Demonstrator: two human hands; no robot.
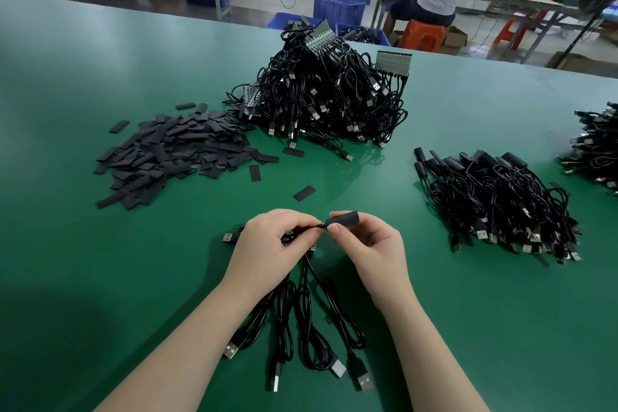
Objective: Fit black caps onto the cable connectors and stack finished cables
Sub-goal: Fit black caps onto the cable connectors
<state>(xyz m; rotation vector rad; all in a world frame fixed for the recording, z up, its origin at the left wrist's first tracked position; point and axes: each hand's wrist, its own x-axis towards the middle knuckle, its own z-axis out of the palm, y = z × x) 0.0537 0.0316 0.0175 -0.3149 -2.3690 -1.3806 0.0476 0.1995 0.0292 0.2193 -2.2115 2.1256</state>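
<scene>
We count two hands at work over the green table [100,77]. Our left hand [271,244] pinches a bundle of cables [307,321], five plugs showing. Our right hand [364,241] clamps thumb and finger on one black cap [341,218] at the connector. One cap heap [174,150] lies beyond, with an uncapped pile [327,94] and a finished stack [495,197].

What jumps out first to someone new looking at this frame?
Probably the tall tangled heap of black USB cables at the centre back of the green table, with a spread of flat black caps to its left. Next, the two hands near the front: the left hand pinches a cable end while the right hand holds a black cap at it. A neater stack of capped cables lies to the right.
</scene>
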